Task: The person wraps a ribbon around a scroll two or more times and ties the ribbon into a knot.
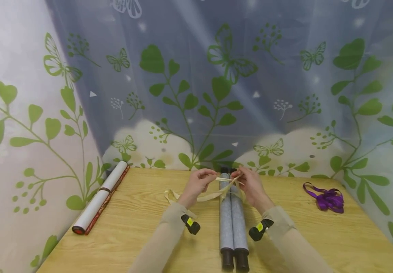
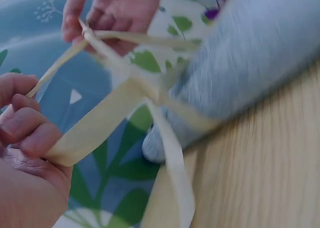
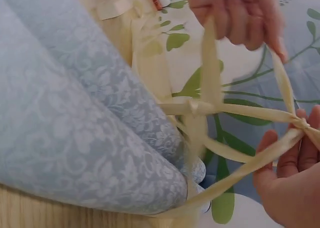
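Observation:
Two rolled scrolls with pale blue-grey floral backing and dark brown end knobs lie side by side on the table. A cream ribbon goes around them near their far end. My left hand, left of the scrolls, pinches a stretch of this ribbon between thumb and fingers. My right hand, to their right, holds another part with a small twist or knot at its fingertips. Between the hands the ribbon is stretched above the scrolls, and loose ends hang down in the left wrist view.
A white rolled scroll with a red patterned edge lies at the table's left side. Toward the right lies a bundled purple ribbon. A curtain printed with leaves and butterflies hangs behind the wooden table.

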